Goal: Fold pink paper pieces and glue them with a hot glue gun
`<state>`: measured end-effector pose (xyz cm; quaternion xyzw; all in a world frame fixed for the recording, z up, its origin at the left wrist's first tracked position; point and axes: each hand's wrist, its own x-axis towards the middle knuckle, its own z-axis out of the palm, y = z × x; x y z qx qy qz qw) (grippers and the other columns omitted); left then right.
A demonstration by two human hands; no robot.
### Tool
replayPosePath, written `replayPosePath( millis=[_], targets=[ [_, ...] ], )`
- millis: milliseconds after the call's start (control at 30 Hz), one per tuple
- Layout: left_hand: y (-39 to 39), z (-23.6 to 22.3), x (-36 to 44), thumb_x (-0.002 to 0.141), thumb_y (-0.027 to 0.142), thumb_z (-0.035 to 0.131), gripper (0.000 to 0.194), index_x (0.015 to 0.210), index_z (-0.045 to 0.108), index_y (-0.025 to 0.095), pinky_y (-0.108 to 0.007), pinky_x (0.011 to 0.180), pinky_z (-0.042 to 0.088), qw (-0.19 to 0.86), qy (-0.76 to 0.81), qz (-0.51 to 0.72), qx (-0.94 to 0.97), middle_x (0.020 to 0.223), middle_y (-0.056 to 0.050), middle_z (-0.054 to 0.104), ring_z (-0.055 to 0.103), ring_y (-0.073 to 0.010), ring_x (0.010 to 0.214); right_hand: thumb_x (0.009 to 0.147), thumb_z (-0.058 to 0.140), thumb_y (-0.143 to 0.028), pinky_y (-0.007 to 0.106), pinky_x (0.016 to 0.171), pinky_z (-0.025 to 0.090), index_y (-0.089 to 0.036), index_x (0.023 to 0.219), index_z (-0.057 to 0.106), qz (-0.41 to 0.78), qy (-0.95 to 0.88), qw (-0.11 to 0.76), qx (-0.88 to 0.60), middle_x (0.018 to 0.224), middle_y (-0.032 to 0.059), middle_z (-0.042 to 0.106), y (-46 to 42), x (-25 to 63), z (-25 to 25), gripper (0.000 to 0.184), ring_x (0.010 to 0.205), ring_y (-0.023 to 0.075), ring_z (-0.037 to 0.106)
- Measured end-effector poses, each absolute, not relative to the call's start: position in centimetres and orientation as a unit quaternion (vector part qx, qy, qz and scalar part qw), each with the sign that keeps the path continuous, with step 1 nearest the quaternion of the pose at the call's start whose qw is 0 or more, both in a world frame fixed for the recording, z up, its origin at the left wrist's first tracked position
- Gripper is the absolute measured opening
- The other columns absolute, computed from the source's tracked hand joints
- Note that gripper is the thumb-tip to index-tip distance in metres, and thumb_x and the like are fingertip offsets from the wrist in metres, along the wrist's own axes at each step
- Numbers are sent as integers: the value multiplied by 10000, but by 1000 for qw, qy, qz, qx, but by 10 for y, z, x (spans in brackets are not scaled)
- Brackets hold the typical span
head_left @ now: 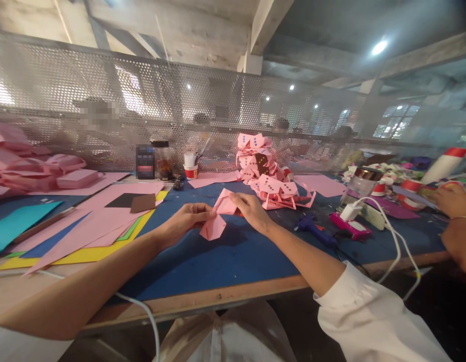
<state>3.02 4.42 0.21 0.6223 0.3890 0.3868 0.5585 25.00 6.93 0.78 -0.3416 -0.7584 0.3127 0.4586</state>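
Between my two hands is a folded pink paper piece [213, 229], held up over the blue tabletop [233, 266]. My left hand [193, 217] pinches its left side with thumb and fingers. My right hand [250, 208] grips its upper right part. The lower flap hangs tilted below my left fingertips. Just behind my right hand stands a pile of folded pink paper pieces [278, 191] with dark and blue dots. A dark blue hot glue gun [315, 229] lies to the right of my right forearm.
Coloured paper sheets [115, 241] spread at the left, below stacked pink paper shapes [32, 171]. A jar [165, 161] and paper cup [191, 168] stand by the mesh screen [210, 95]. A pink power strip [351, 226] with white cable and a co-worker's hand [457, 201] are at the right.
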Motion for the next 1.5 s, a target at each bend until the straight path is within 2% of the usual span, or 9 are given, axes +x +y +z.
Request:
replayPosePath(
  millis=[100, 267, 400, 533, 667, 1000, 1133, 1267, 1500],
  targets=[
    [45, 2, 30, 752, 376, 766, 248, 811, 707, 142, -239, 588, 433, 557, 390, 395, 618, 697, -21, 649, 565, -129, 603, 924, 452, -542, 254, 576, 355, -198, 669, 516, 314, -754, 461, -346, 593, -12, 547, 72, 250, 5, 433, 578, 129, 510],
    [46, -1, 30, 777, 391, 751, 270, 819, 700, 129, -227, 595, 428, 543, 387, 396, 632, 724, -34, 652, 574, -127, 638, 925, 465, -530, 256, 563, 351, -201, 636, 503, 300, -750, 478, -345, 568, -13, 532, 71, 250, 6, 440, 566, 130, 503],
    [47, -1, 29, 790, 390, 744, 264, 820, 685, 134, -248, 633, 464, 557, 375, 404, 621, 784, -47, 688, 592, -128, 647, 941, 429, -544, 264, 602, 390, -199, 671, 512, 345, -735, 497, -306, 627, -5, 564, 71, 249, 8, 445, 593, 130, 523],
    [47, 0, 29, 801, 362, 743, 239, 847, 671, 138, -282, 692, 508, 594, 351, 415, 592, 847, -58, 704, 620, -144, 700, 935, 412, -573, 270, 577, 398, -194, 856, 574, 426, -696, 497, -296, 677, 6, 608, 78, 249, 6, 420, 575, 134, 532],
    [44, 2, 31, 807, 348, 740, 227, 840, 665, 136, -279, 690, 520, 615, 341, 420, 574, 838, -49, 697, 620, -137, 694, 924, 479, -498, 267, 619, 414, -186, 813, 566, 421, -714, 475, -294, 706, 1, 614, 79, 247, 4, 343, 603, 125, 541],
    [38, 6, 35, 781, 380, 750, 261, 761, 667, 134, -239, 609, 457, 575, 368, 413, 603, 695, -11, 647, 563, -110, 592, 915, 491, -438, 279, 659, 395, -192, 757, 595, 393, -744, 449, -299, 659, -20, 550, 74, 244, 5, 311, 657, 142, 520],
    [43, 0, 33, 794, 409, 734, 282, 795, 678, 133, -243, 630, 449, 546, 380, 412, 623, 710, -14, 656, 574, -116, 620, 939, 408, -554, 312, 717, 419, -205, 779, 624, 417, -719, 469, -299, 704, 15, 574, 71, 247, 9, 441, 728, 177, 534],
    [46, -3, 33, 804, 421, 723, 283, 840, 689, 142, -245, 632, 446, 540, 382, 406, 631, 735, -14, 667, 575, -118, 629, 904, 432, -633, 311, 719, 419, -202, 828, 639, 412, -721, 470, -299, 735, 22, 578, 69, 248, 11, 484, 752, 184, 520],
    [40, 1, 36, 851, 456, 665, 323, 931, 707, 146, -255, 709, 468, 563, 368, 394, 626, 856, -53, 704, 620, -156, 760, 872, 568, -499, 248, 621, 347, -187, 806, 604, 389, -708, 503, -307, 693, -31, 478, 79, 246, 1, 321, 640, 115, 421]
  ],
)
